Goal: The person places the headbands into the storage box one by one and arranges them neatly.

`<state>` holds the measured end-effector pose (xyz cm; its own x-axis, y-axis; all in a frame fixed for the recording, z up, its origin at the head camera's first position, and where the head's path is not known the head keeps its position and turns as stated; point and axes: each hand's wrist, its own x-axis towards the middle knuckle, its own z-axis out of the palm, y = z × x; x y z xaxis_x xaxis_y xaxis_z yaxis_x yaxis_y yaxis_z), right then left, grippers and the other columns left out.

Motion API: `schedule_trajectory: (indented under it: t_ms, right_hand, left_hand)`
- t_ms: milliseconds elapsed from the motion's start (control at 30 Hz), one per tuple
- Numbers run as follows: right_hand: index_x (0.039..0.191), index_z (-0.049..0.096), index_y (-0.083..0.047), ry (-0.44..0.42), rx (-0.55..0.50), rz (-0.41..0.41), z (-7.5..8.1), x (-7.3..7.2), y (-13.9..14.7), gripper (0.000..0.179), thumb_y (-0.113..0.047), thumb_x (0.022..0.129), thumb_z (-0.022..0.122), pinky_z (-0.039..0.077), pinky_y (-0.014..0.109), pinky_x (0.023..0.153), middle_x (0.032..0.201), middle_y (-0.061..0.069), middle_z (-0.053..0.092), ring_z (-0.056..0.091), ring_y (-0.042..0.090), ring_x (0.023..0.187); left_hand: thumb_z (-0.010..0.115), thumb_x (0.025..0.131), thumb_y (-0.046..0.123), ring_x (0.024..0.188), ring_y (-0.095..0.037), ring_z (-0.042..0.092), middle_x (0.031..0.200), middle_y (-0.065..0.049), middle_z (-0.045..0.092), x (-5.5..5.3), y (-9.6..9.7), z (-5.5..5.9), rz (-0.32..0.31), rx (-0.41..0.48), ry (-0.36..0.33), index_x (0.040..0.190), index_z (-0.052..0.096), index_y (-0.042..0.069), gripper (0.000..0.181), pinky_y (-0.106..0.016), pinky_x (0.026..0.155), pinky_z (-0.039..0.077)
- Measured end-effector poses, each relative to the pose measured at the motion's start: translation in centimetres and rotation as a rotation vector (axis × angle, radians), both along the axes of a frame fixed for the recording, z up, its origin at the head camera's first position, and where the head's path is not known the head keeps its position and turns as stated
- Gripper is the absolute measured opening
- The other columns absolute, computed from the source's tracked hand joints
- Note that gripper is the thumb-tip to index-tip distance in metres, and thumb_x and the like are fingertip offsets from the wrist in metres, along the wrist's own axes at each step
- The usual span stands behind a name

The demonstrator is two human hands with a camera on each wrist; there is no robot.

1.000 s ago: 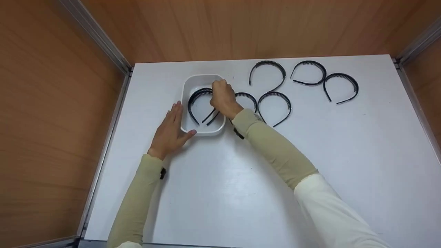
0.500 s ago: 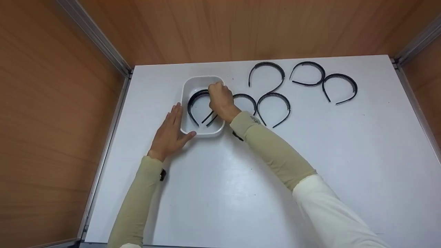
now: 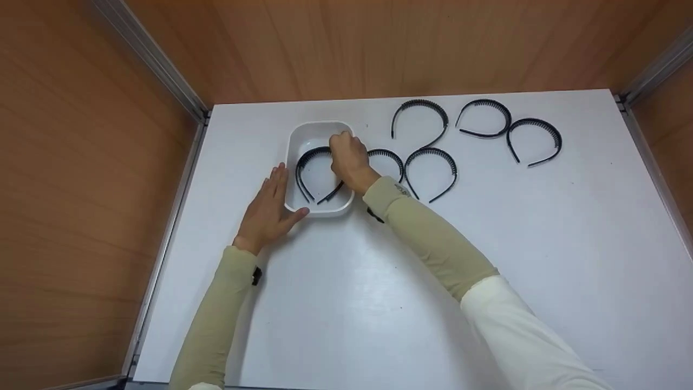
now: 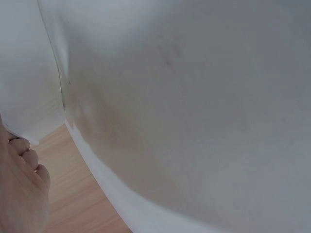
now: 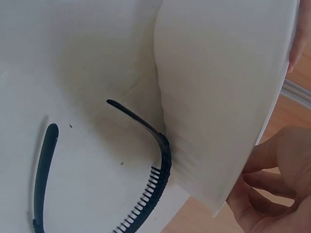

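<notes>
A white plastic tub (image 3: pixel 318 211) stands on the table's left half. Inside it lie black toothed headbands (image 3: pixel 301 172), nested close together with their tips toward the near side. My left hand (image 3: pixel 263 211) lies along the tub's left wall, fingers straight and thumb at the near corner. Reaching over the right rim, my right hand (image 3: pixel 351 160) has curled fingers on the right side of the headbands; its fingertips are hidden in the head view. The right wrist view shows those curled fingers (image 5: pixel 265 182) behind the tub wall, with another headband (image 5: pixel 163 160) outside on the table.
Just right of the tub, one headband (image 3: pixel 391 155) is partly covered by the right hand and sleeve. Next to it lies another headband (image 3: pixel 433 149), touching one behind it (image 3: pixel 427 103). Two more touching headbands (image 3: pixel 498 105) lie farther right. Wooden panels (image 3: pixel 379 49) border the white table.
Inside the tub, a headband held by my right hand has shifted slightly toward the near side, and the tips now lie closer together. The left hand keeps its place.
</notes>
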<state>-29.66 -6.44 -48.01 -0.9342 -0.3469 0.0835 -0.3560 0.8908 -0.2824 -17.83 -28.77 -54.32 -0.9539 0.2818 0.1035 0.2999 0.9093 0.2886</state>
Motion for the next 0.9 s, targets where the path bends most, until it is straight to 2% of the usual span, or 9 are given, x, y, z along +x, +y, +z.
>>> schedule_trajectory:
  t_ms: [167, 400, 633, 767, 900]
  right_hand:
    - [0.112, 0.076, 0.003, -0.011, -0.019, -0.002, 0.1, 0.1, 0.4, 0.021, -0.002, 0.093, 0.069, 0.068, 0.041, 0.078, 0.107, 0.019, 0.071, 0.078, 0.037, 0.100]
    - [0.111, 0.075, 0.006, -0.031, -0.099, 0.029, 0.8, 0.1, 1.2, 0.020, 0.000, 0.093, 0.067, 0.068, 0.038, 0.076, 0.106, 0.020, 0.070, 0.078, 0.035, 0.099]
    - [0.098, 0.075, 0.004, -0.034, -0.207, 0.075, 1.2, 0.4, 2.6, 0.015, 0.002, 0.095, 0.061, 0.066, 0.039, 0.071, 0.100, 0.019, 0.070, 0.076, 0.030, 0.091]
    - [0.091, 0.073, 0.005, -0.036, -0.283, 0.100, 1.6, 0.7, 3.6, 0.011, 0.002, 0.095, 0.063, 0.060, 0.037, 0.065, 0.096, 0.020, 0.069, 0.066, 0.022, 0.082]
    - [0.103, 0.075, 0.010, -0.039, -0.328, 0.118, 2.2, 1.1, 4.8, 0.016, 0.001, 0.096, 0.064, 0.062, 0.039, 0.070, 0.102, 0.023, 0.070, 0.066, 0.024, 0.089]
  left_hand:
    - [0.055, 0.102, 0.069, 0.168, -0.025, 0.005, 0.181, -0.010, 0.006, 0.0, 0.1, 0.0, -0.002, 0.000, 0.000, 0.172, 0.005, 0.006, 0.107, -0.040, 0.138, 0.010]
    - [0.056, 0.102, 0.068, 0.168, -0.026, 0.005, 0.181, -0.011, 0.007, 0.0, 0.0, 0.2, -0.005, -0.008, 0.002, 0.172, 0.006, 0.006, 0.106, -0.041, 0.138, 0.011]
    - [0.057, 0.102, 0.067, 0.168, -0.029, 0.007, 0.181, -0.013, 0.008, 0.0, 0.0, 0.4, -0.011, -0.011, 0.013, 0.172, 0.007, 0.004, 0.107, -0.044, 0.138, 0.014]
    - [0.058, 0.101, 0.068, 0.168, -0.029, 0.007, 0.180, -0.014, 0.009, 0.0, 0.0, 0.3, -0.012, -0.001, 0.015, 0.171, 0.009, 0.003, 0.108, -0.045, 0.138, 0.015]
    - [0.057, 0.101, 0.069, 0.168, -0.028, 0.006, 0.181, -0.012, 0.007, 0.1, 0.1, 0.3, -0.007, 0.006, 0.006, 0.172, 0.007, 0.004, 0.108, -0.045, 0.138, 0.014]
